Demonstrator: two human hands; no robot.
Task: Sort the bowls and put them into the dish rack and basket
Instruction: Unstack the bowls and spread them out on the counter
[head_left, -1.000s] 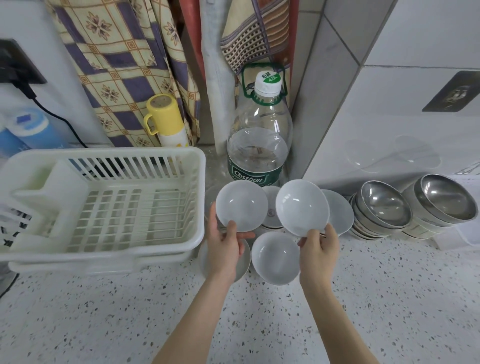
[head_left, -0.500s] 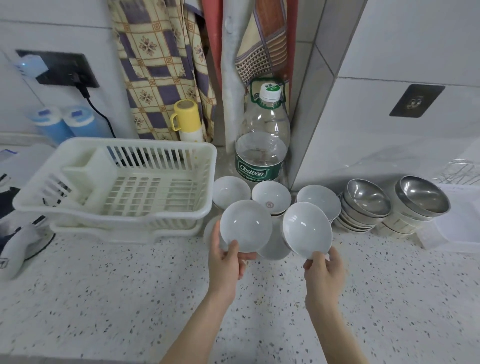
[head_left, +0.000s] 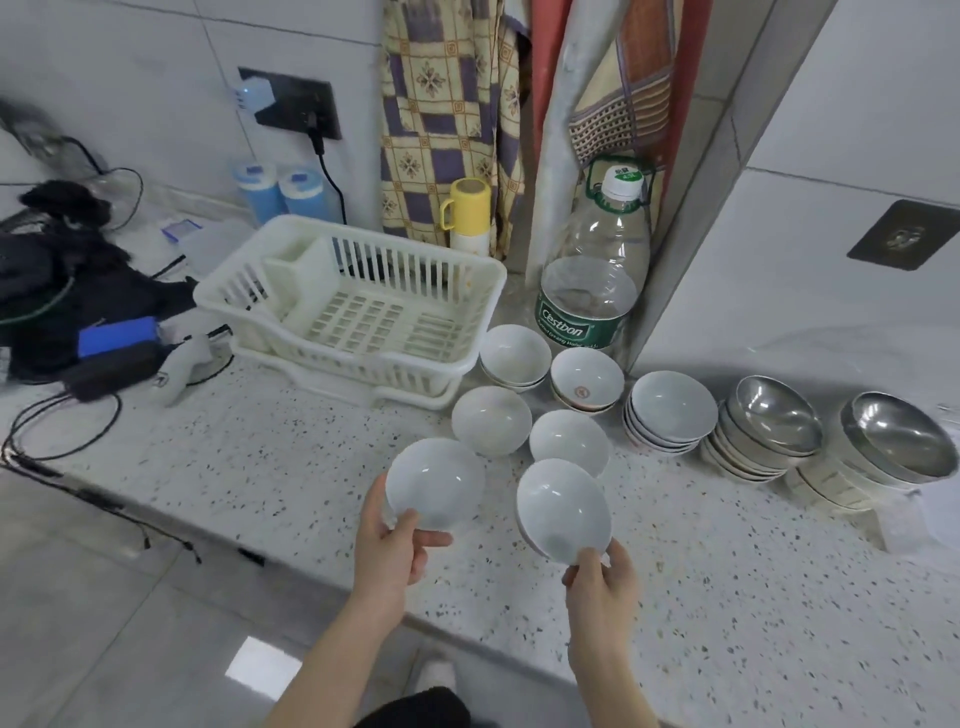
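My left hand (head_left: 392, 545) grips a white bowl (head_left: 435, 480) by its near rim, tilted toward me above the counter. A second white bowl (head_left: 563, 509) is held the same way by my right hand (head_left: 602, 582). Behind them several white bowls stand on the counter, singly (head_left: 491, 420) (head_left: 569, 440) and in small stacks (head_left: 515, 354) (head_left: 587, 378) (head_left: 672, 408). Two stacks of steel bowls (head_left: 774, 415) (head_left: 901, 441) stand at the right. The white dish rack (head_left: 358, 301), with nothing in it, sits at the back left.
A large water bottle (head_left: 595, 275) and a yellow mug (head_left: 467, 210) stand by the wall behind the rack. Black cables, a dark cloth and a blue device (head_left: 117, 335) lie at the left. The counter's front edge (head_left: 467, 639) runs just below my hands.
Both hands have drawn back toward the counter's front edge with their bowls. The view has pulled back and turned left, showing more of the counter's left side and the floor.
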